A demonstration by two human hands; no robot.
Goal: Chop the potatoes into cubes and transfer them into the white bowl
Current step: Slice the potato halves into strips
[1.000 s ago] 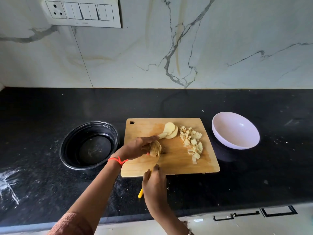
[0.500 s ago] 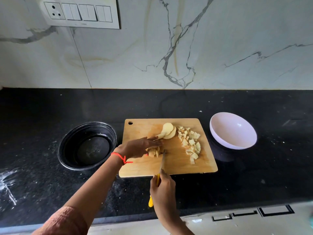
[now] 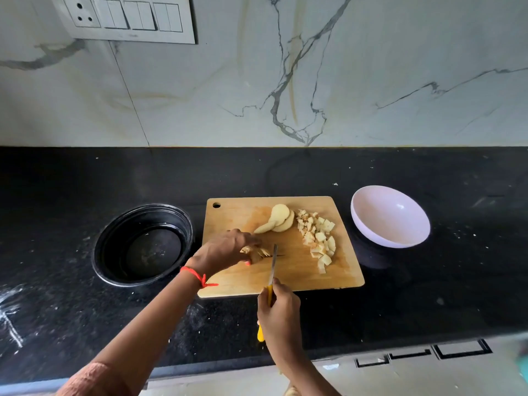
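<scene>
R hand (image 3: 278, 312) w/ knife (image 3: 274, 261): ~unchanged

L hand (image 3: 225, 250) holds potato (image 3: 257, 252), R hand (image 3: 278, 310) grips knife (image 3: 273, 267).

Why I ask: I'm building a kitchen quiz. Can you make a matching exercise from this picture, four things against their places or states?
Things:
1 white bowl
2 knife
3 potato cubes
4 black bowl

States:
A held by the right hand
B left of the cutting board
C empty, right of the board
D heaped on the board

Pairs: 1-C, 2-A, 3-D, 4-B.
</scene>
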